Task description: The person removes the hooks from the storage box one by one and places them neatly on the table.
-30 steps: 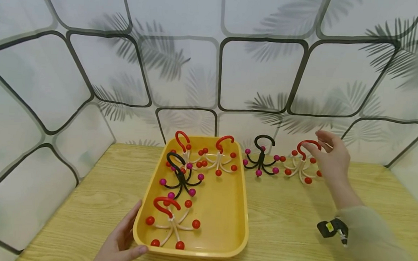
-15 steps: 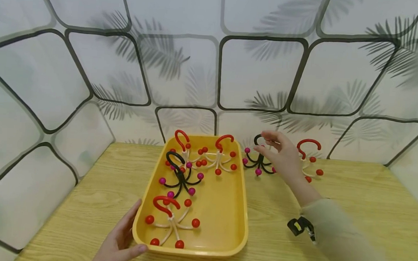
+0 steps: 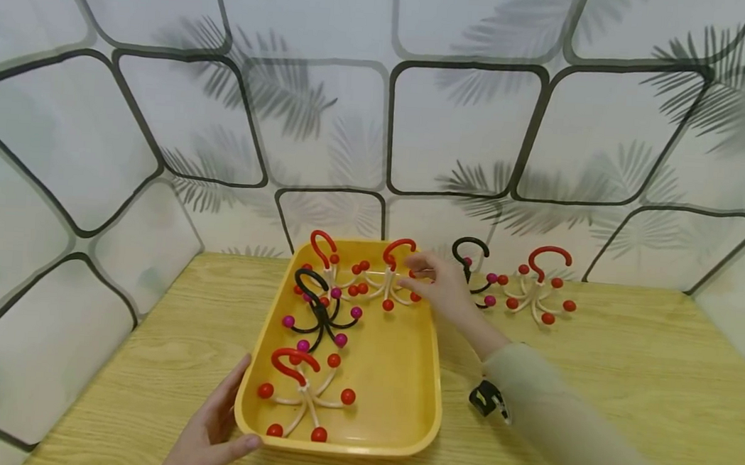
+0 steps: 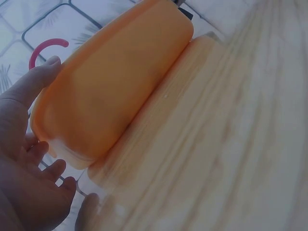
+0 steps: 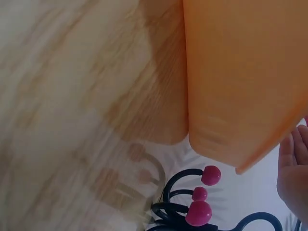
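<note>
A yellow tray [image 3: 375,403] stands on the table, holding red-topped hooks [image 3: 304,381] with white prongs and red balls, and a black hook [image 3: 321,315] with magenta balls. My left hand [image 3: 209,429] holds the tray's near-left corner, thumb at the front rim and fingers along the left side. Above the tray's far-right rim is my right hand [image 3: 442,290], thumb and fingers apart with nothing between them. It is nearest the red-topped hook [image 3: 390,280] in the far-right corner. The right wrist view catches only part of the right hand [image 5: 294,168] beyond the tray.
Right of the tray, a black hook [image 3: 470,249] with magenta balls stands on the wooden table [image 3: 561,393], partly hidden by my right hand. Farther right is a red-topped white-pronged hook [image 3: 538,292]. A patterned wall [image 3: 468,139] rises behind.
My right hand has moved left, from the far-right hook on the table, past the black hook, to the tray's far-right corner. The left hand stays at the tray; the hooks stand where they were.
</note>
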Motion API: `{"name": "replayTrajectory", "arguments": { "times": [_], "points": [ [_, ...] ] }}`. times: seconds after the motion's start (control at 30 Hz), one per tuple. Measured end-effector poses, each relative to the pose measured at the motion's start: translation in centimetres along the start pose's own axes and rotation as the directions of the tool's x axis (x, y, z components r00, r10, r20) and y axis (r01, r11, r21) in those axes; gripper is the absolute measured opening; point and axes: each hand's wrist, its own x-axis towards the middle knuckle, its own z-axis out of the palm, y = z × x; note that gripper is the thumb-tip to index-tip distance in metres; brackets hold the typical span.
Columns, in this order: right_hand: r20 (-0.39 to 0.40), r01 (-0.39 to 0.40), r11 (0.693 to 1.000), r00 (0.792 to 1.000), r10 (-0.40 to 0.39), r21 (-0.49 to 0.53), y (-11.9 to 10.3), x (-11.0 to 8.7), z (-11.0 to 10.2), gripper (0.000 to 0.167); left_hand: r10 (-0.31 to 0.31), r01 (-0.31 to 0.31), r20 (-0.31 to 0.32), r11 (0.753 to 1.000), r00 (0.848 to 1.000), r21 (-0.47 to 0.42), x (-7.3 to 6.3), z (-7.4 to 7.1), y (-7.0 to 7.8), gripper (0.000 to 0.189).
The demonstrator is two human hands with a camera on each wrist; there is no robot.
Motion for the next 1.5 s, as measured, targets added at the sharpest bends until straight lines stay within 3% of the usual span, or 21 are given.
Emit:
{"name": "replayTrajectory", "arguments": {
  "times": [0.2,0.47,0.67,1.0,1.17,1.5],
  "points": [
    [0.016,-0.052,0.992,0.998,0.054,-0.111,0.3,1.0,0.7,0.038,-0.006,0.006,0.001,1.0,1.0,0.004,-0.1,0.1,0.2,0.09],
    [0.084,-0.121,0.979,0.987,0.136,-0.165,0.5,2.1,1.1,0.047,-0.037,0.037,-0.001,0.999,0.999,-0.003,0.0,0.1,0.4,0.091],
    [0.128,-0.149,0.964,0.975,0.18,-0.221,0.3,2.6,1.5,0.048,-0.008,0.008,-0.002,1.0,1.0,0.002,0.0,0.1,0.2,0.09],
    [0.151,-0.056,0.952,0.983,0.106,-0.299,0.5,3.1,2.4,0.027,-0.042,0.042,-0.006,0.999,0.999,0.002,0.0,0.1,0.4,0.09],
    [0.171,-0.035,0.95,0.981,0.092,-0.31,0.4,3.0,2.6,0.018,-0.025,0.025,-0.001,1.0,1.0,-0.004,0.0,0.1,0.3,0.09],
    [0.151,-0.017,0.955,0.986,0.064,-0.296,0.2,2.6,2.4,0.016,-0.026,0.026,0.0,1.0,1.0,-0.009,0.0,0.1,0.2,0.09]
  ]
}}
